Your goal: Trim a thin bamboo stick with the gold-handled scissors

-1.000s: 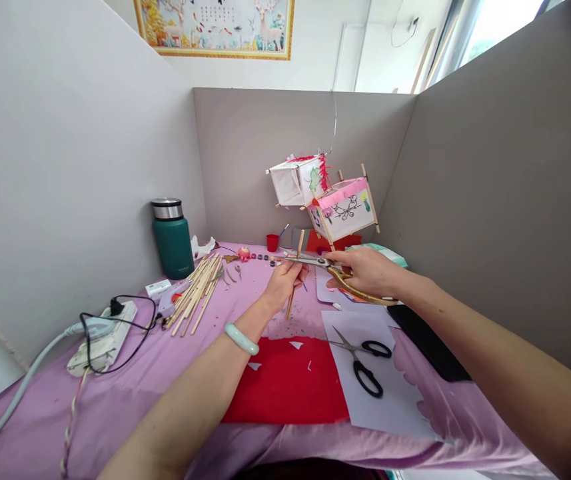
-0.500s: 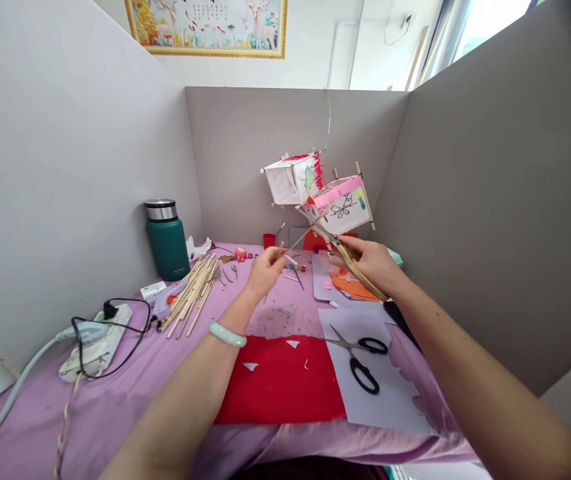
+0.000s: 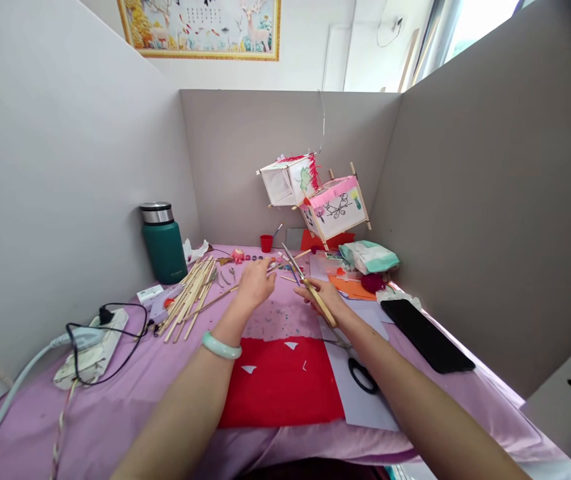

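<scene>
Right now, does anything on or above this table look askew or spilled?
The white paper lantern with pink trim hangs tilted instead of level, and small specks are scattered across the purple tablecloth, like spilled debris.

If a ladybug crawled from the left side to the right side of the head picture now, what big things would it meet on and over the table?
Power strip → green bottle → left hand → gold-handled scissors → flat black gadget.

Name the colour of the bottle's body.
Dark teal green on the bottle, showing best in the current head view.
</scene>
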Demonstrator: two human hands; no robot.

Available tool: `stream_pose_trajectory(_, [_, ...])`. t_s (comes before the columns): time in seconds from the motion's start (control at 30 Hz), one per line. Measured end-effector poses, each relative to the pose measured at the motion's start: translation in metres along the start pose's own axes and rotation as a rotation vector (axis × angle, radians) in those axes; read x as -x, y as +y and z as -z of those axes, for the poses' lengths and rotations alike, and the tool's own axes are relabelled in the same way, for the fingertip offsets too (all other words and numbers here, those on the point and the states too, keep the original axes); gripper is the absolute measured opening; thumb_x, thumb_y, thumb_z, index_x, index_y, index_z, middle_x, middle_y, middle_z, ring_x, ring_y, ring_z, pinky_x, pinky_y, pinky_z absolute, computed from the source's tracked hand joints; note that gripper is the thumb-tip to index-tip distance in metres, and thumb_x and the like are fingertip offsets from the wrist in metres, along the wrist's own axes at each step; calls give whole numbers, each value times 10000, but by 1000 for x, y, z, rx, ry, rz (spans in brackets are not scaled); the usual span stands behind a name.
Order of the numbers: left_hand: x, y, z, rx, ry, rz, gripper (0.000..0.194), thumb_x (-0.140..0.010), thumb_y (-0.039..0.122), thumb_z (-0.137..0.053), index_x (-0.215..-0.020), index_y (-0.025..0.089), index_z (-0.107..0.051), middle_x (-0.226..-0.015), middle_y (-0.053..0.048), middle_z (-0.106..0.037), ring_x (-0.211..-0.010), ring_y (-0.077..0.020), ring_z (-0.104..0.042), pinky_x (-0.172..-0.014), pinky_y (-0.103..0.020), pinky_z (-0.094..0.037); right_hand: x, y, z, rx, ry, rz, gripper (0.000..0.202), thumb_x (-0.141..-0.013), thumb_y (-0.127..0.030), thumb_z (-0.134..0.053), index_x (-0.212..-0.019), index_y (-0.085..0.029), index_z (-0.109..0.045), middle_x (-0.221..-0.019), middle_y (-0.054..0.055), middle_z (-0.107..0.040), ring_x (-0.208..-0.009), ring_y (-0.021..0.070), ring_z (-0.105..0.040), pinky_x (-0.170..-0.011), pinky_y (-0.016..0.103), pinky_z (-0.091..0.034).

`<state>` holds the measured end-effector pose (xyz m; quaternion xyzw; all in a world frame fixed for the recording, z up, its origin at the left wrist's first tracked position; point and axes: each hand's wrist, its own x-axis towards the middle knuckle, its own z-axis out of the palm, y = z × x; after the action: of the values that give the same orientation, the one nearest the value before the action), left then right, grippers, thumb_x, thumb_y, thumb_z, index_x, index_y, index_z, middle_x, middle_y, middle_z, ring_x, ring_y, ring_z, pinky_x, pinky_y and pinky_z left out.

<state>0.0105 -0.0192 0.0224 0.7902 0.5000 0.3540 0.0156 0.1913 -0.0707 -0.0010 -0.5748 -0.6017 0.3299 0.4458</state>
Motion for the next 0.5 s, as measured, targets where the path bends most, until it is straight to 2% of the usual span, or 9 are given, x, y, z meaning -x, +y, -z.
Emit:
stream_pose_trajectory(0.1, [3, 16, -7, 125, 123, -61, 254, -809, 262, -494, -1035, 199, -591, -993, -113, -620, -938, -241, -547, -833, -332, -375, 5, -2, -5, 35, -40, 93, 317, -674, -475, -622, -770, -178, -568, -574, -23, -522, -441, 82, -427, -400, 193, -314])
stream_pose_trajectory(0.2, [7, 20, -9, 148, 213, -29, 215, -838, 287, -463, -983, 207, -601, -954, -110, -624, -895, -235, -553, -794, -322, -365, 10, -3, -11, 41, -51, 155, 324, -693, -493, -594, -780, -184, -557, -608, -21, -530, -468, 89, -425, -422, 197, -318])
stream_pose_trajectory(0.37, [12, 14, -7, 82, 185, 4, 234, -859, 313, -431, -938, 225, -632, -915, -105, -634, -828, -224, -564, -717, -291, -350, 15, -2, -15, 46, -33, 201, 361, -676, -504, -609, -864, -196, -583, -641, -34, -521, -518, 98, -442, -473, 203, -349])
stream_pose_trajectory(0.5, [14, 12, -6, 46, 210, -25, 253, -864, 326, -421, -923, 240, -651, -835, -88, -645, -769, -202, -576, -663, -264, -340, 16, -3, -13, 28, -75, 216, 319, -699, -482, -594, -825, -191, -563, -641, -37, -526, -515, 89, -445, -482, 200, -351])
